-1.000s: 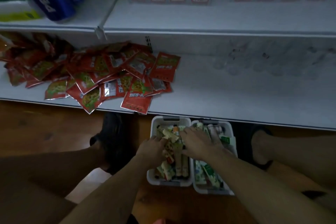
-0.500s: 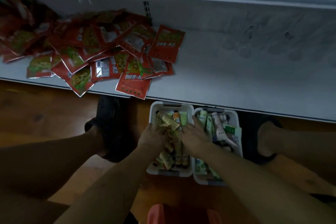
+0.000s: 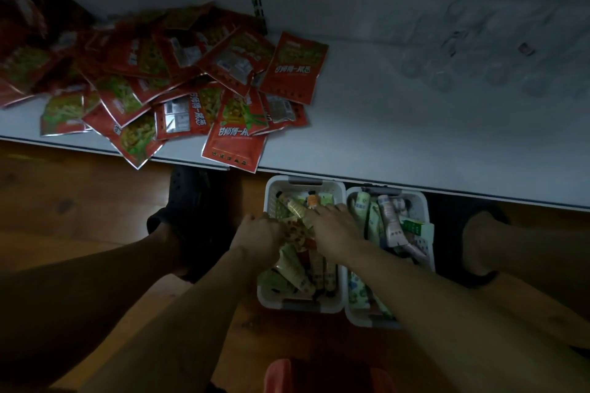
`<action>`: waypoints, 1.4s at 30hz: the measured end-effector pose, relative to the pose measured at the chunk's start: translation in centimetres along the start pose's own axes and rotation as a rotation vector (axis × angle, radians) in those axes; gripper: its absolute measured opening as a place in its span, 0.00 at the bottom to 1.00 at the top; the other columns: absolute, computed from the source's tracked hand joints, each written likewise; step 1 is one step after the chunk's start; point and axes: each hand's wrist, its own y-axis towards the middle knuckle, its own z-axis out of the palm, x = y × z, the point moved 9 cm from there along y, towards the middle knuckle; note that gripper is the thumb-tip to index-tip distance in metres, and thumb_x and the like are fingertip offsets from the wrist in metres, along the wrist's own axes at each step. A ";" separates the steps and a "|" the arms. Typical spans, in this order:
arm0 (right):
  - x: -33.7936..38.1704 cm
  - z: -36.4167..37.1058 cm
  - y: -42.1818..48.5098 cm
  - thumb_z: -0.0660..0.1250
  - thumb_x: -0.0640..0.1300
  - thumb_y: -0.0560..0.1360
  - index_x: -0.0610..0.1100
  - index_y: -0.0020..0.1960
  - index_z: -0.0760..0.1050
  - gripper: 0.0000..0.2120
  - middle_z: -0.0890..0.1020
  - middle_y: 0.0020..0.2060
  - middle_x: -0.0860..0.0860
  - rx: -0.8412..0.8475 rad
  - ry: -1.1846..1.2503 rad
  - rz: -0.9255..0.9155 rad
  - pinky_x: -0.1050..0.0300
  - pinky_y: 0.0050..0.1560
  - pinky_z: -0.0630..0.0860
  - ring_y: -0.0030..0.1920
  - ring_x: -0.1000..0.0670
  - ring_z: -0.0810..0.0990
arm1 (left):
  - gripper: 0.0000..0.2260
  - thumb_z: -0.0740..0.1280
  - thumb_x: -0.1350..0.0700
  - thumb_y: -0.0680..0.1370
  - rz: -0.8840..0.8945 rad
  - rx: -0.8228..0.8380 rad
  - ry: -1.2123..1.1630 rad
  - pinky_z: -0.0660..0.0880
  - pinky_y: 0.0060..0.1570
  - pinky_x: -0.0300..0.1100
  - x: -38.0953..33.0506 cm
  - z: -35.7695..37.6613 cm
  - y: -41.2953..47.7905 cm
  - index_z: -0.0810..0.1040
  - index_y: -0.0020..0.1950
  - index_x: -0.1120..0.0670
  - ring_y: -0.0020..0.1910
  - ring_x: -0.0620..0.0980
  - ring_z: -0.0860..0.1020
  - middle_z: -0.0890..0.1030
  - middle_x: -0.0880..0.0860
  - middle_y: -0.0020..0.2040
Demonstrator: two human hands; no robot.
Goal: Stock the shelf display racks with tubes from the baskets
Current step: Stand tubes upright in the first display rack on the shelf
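Note:
Two white baskets stand side by side on the wooden floor below the shelf edge. The left basket (image 3: pixel 270 201) and the right basket (image 3: pixel 422 210) both hold several tubes (image 3: pixel 391 220), mostly green, white and yellow. Both my hands are in the left basket. My left hand (image 3: pixel 258 236) has its fingers curled into the pile and grips tubes. My right hand (image 3: pixel 335 230) lies over the middle of the pile, fingers bent down around tubes next to a yellowish tube (image 3: pixel 295 206). Faint clear display racks (image 3: pixel 479 73) sit at the back right of the white shelf (image 3: pixel 415 143).
A heap of red snack packets (image 3: pixel 191 89) covers the left part of the shelf, some hanging over its front edge. A black shoe (image 3: pixel 188 201) is left of the baskets and a foot (image 3: pixel 479 242) right of them. An orange-red object (image 3: pixel 287 373) lies at the bottom edge.
The view has tilted down, so the shelf above has left the frame. Both hands stay in the left basket and have closed in on the same cluster of tubes.

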 end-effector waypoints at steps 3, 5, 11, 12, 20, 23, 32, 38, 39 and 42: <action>-1.1 -0.3 0.9 0.63 0.37 0.74 0.45 0.62 0.72 0.18 0.76 0.59 0.45 -0.052 0.198 0.071 0.51 0.56 0.72 0.55 0.42 0.76 | 0.06 0.63 0.52 0.77 -0.118 -0.116 -0.305 0.71 0.44 0.43 2.2 -2.2 -0.8 0.77 0.51 0.51 0.48 0.55 0.80 0.81 0.52 0.48; -1.6 0.2 1.5 0.62 0.40 0.76 0.44 0.58 0.75 0.11 0.78 0.56 0.45 -0.022 0.334 0.117 0.51 0.52 0.76 0.52 0.43 0.78 | 0.06 0.63 0.52 0.78 -0.228 -0.122 -0.540 0.72 0.36 0.42 4.2 -2.2 -1.4 0.77 0.49 0.53 0.42 0.55 0.80 0.81 0.52 0.43; 0.3 2.7 2.0 0.67 0.49 0.73 0.54 0.71 0.65 0.27 0.76 0.61 0.45 0.130 0.635 0.184 0.49 0.54 0.77 0.56 0.42 0.77 | 0.13 0.66 0.45 0.77 -0.428 -0.162 -0.977 0.75 0.32 0.38 7.0 -0.6 -3.1 0.81 0.48 0.54 0.35 0.44 0.80 0.82 0.48 0.35; 0.6 3.0 2.1 0.67 0.47 0.73 0.51 0.70 0.66 0.26 0.77 0.59 0.45 0.140 0.662 0.201 0.50 0.54 0.76 0.56 0.43 0.76 | 0.12 0.68 0.46 0.76 -0.447 -0.175 -1.032 0.76 0.32 0.39 7.1 -0.3 -3.3 0.81 0.48 0.54 0.34 0.45 0.81 0.83 0.49 0.34; 3.0 3.0 2.4 0.61 0.38 0.76 0.41 0.46 0.73 0.03 0.78 0.47 0.43 0.236 0.323 0.204 0.51 0.47 0.77 0.49 0.43 0.77 | 0.09 0.77 0.50 0.69 -0.459 -0.266 -1.178 0.76 0.31 0.39 8.1 -1.2 -4.2 0.82 0.42 0.54 0.36 0.46 0.81 0.83 0.50 0.37; 2.7 3.5 1.9 0.61 0.38 0.75 0.42 0.43 0.73 0.04 0.78 0.44 0.43 0.261 0.243 0.211 0.52 0.42 0.76 0.46 0.43 0.78 | 0.07 0.75 0.51 0.71 -0.484 -0.357 -1.318 0.73 0.31 0.34 8.9 -1.7 -4.6 0.82 0.43 0.52 0.35 0.45 0.79 0.83 0.50 0.37; 1.6 1.2 2.7 0.60 0.42 0.77 0.45 0.58 0.73 0.11 0.74 0.58 0.40 0.128 0.326 0.245 0.51 0.44 0.75 0.48 0.40 0.78 | 0.04 0.69 0.54 0.76 -0.487 -0.496 -1.433 0.74 0.38 0.38 9.4 -4.0 -6.5 0.77 0.48 0.53 0.40 0.46 0.79 0.81 0.50 0.41; 0.0 -4.7 3.0 0.58 0.45 0.80 0.46 0.59 0.71 0.10 0.83 0.44 0.44 -0.071 0.874 0.353 0.50 0.39 0.79 0.38 0.42 0.84 | 0.08 0.68 0.55 0.77 -0.467 -0.559 -1.510 0.75 0.35 0.36 9.3 -6.5 -6.5 0.78 0.53 0.57 0.42 0.47 0.80 0.81 0.51 0.43; 0.2 -5.5 2.6 0.58 0.44 0.80 0.45 0.59 0.70 0.09 0.83 0.42 0.43 -0.069 0.980 0.360 0.51 0.35 0.78 0.35 0.43 0.84 | 0.07 0.69 0.56 0.77 -0.450 -0.561 -1.557 0.76 0.35 0.36 8.9 -7.2 -6.5 0.79 0.52 0.58 0.41 0.47 0.81 0.82 0.52 0.43; 1.1 -8.5 0.9 0.60 0.44 0.81 0.43 0.61 0.70 0.10 0.82 0.42 0.43 -0.101 1.221 0.315 0.56 0.28 0.75 0.30 0.46 0.82 | 0.08 0.70 0.54 0.76 -0.365 -0.611 -1.573 0.76 0.35 0.33 7.8 -10.0 -7.0 0.81 0.49 0.58 0.40 0.46 0.81 0.83 0.51 0.41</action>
